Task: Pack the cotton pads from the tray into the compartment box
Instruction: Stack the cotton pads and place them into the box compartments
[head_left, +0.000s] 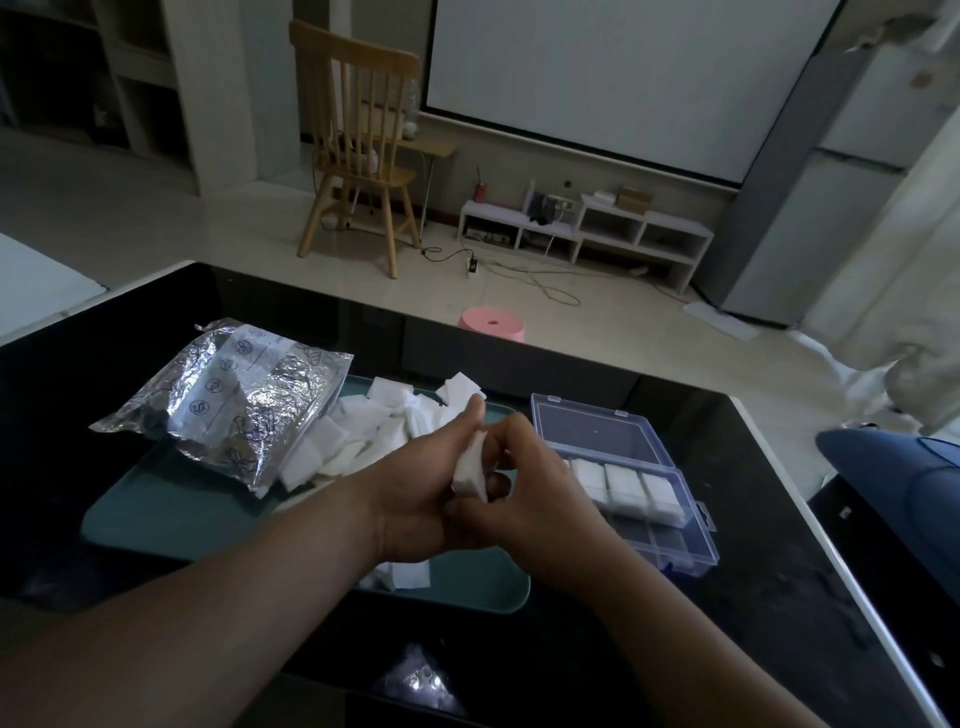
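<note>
Both hands are meeting above the right end of the tray (156, 512), which is sitting mid-way across the black tabletop (753, 519). The left hand (415, 488) and the right hand (545, 499) are gripping a small stack of cotton pads (469, 470) between them, fingers curling round its sides. More loose pads (363, 431) are lying heaped along the tray's far side, partly under a crinkled foil bag (234, 400). The compartment box (670, 530) is sitting just beside the tray, towards the tabletop's right edge, its lid (587, 423) lying open. Its far row is holding packed pads (623, 480).
</note>
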